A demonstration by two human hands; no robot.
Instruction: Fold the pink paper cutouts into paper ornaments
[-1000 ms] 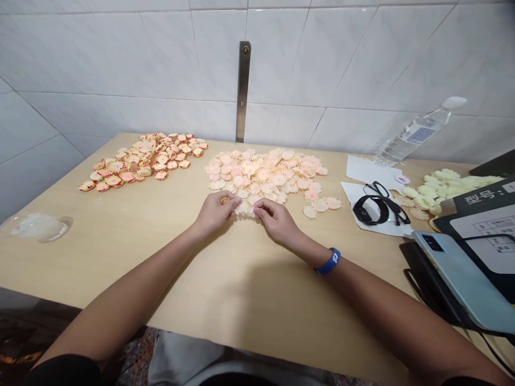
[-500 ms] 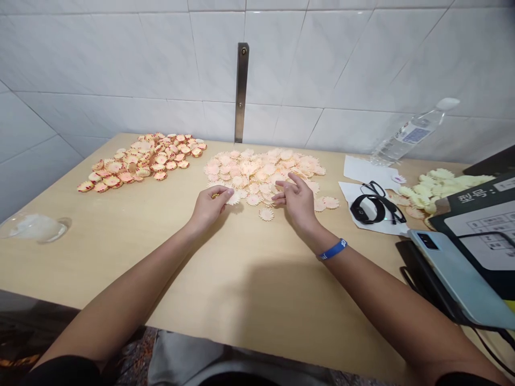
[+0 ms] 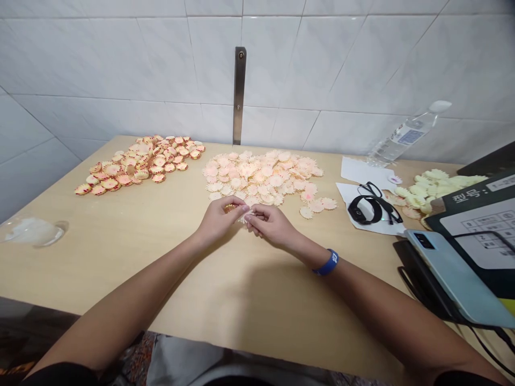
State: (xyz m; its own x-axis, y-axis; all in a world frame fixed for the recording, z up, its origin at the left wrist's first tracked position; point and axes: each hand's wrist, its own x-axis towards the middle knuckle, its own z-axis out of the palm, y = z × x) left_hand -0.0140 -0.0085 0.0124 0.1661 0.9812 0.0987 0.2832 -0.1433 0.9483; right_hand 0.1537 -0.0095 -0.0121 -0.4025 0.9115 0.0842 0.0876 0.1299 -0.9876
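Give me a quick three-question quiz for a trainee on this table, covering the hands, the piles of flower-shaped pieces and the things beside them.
1. True or false: the blue wristband is on the person's left wrist.

2. Multiple choice: which pile lies just beyond the left hand and the right hand?
A. the red-edged pile
B. the pale peach pile
C. the pale yellow pile

3. Fill in the gap: the black glasses and the black band lie on a sheet of ____ paper.

Key: 1. False, it is on the right wrist. 2. B. 3. white.
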